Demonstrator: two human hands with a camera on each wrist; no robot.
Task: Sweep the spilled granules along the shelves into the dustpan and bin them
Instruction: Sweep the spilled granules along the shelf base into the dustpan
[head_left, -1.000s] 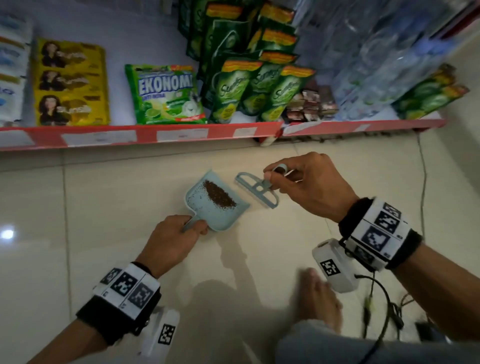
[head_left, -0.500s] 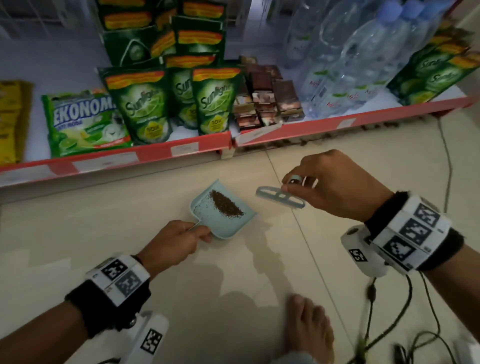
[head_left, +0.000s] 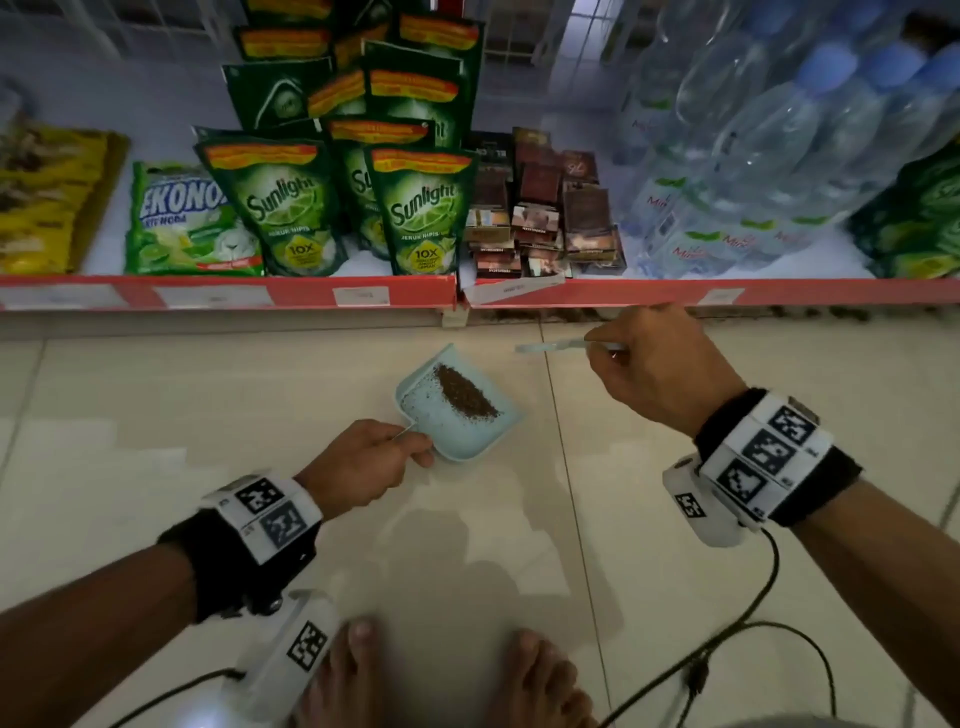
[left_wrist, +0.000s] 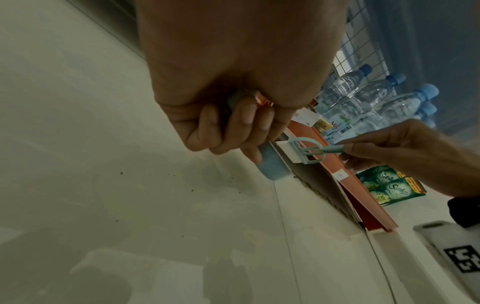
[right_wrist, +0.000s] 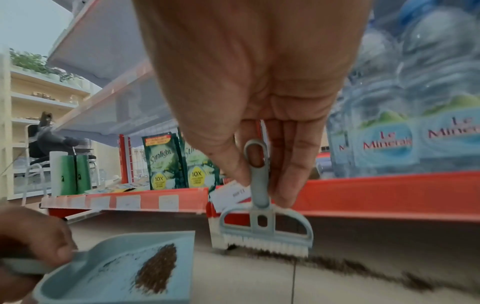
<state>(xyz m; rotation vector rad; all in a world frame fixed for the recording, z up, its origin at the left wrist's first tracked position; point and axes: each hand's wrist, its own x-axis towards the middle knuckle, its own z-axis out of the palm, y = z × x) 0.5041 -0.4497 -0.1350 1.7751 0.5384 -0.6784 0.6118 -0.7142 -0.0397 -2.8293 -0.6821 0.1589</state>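
Note:
A pale blue dustpan (head_left: 457, 415) sits on the cream floor tiles with a pile of brown granules (head_left: 465, 397) in it; the pile (right_wrist: 155, 269) also shows in the right wrist view. My left hand (head_left: 363, 462) grips its handle (left_wrist: 270, 162). My right hand (head_left: 649, 374) pinches the handle of a small blue brush (right_wrist: 265, 232), whose white bristles stand just above a brown line of spilled granules (right_wrist: 363, 267) running along the foot of the red-edged shelf (head_left: 675, 296). The brush (head_left: 561, 344) is to the right of the dustpan's mouth.
The bottom shelf holds green detergent pouches (head_left: 291, 208), small brown packs (head_left: 540, 223) and water bottles (head_left: 753, 171). My bare feet (head_left: 447, 675) stand close behind the dustpan. A black cable (head_left: 727, 649) trails across the floor at the right.
The view has swung right along the shelf. My right hand has carried the brush up to the shelf's foot, away from the dustpan. The dustpan has shifted right with my left hand.

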